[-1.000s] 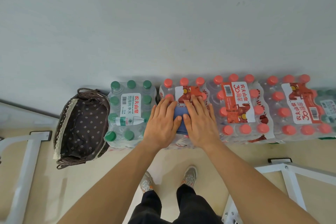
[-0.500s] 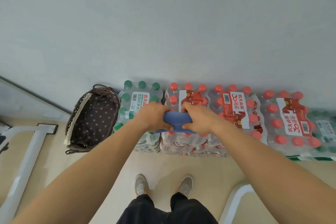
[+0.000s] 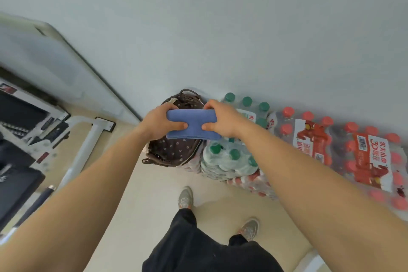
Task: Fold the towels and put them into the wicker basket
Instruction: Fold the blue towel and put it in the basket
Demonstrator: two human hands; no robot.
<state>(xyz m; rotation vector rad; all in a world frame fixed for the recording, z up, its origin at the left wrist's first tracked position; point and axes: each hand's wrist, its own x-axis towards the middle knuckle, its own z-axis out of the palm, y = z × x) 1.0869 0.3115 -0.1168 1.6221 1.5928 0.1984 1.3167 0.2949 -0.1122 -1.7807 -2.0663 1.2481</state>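
Note:
A folded blue towel (image 3: 192, 123) hangs in the air between both hands, right above the wicker basket (image 3: 174, 152). My left hand (image 3: 160, 122) grips its left end, thumb on the near side and fingers over the top. My right hand (image 3: 221, 119) grips the right end the same way. The basket is dark brown with a dotted brown lining and stands on the floor against the wall; the towel and my hands hide its far half.
Shrink-wrapped packs of green-capped bottles (image 3: 234, 150) sit right of the basket, with red-capped packs (image 3: 313, 139) further right along the wall. A white metal frame (image 3: 88, 139) and dark equipment (image 3: 19, 139) stand at the left. My feet (image 3: 185, 197) are on beige floor.
Both hands went from pressing the towel flat on the red-capped pack to gripping its ends, lifted it, and carried it left until it was over the basket. The view swung left too.

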